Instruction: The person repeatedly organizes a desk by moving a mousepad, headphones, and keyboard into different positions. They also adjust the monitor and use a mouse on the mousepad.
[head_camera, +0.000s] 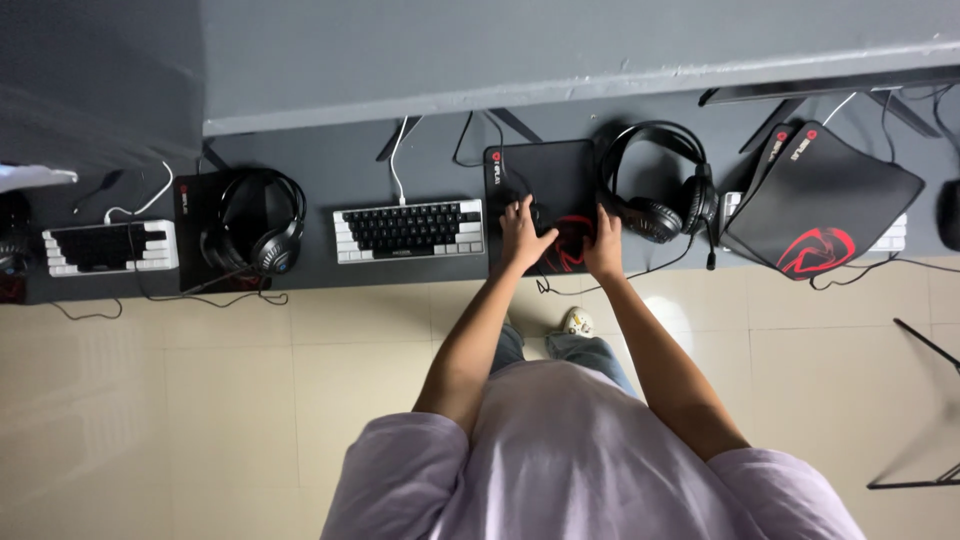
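Black mouse (540, 213) mostly hidden under left hand (522, 235); far-right mouse (949, 213) cut by edge.

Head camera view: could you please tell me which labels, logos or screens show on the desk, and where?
Mouse pad under both hands: black square, red emblem near edge, small red corner logo.
Tilted mouse pad at right: black, red emblem, red corner logo.
Left pad under a headset: small red corner logo.
No packages or lit screens show.
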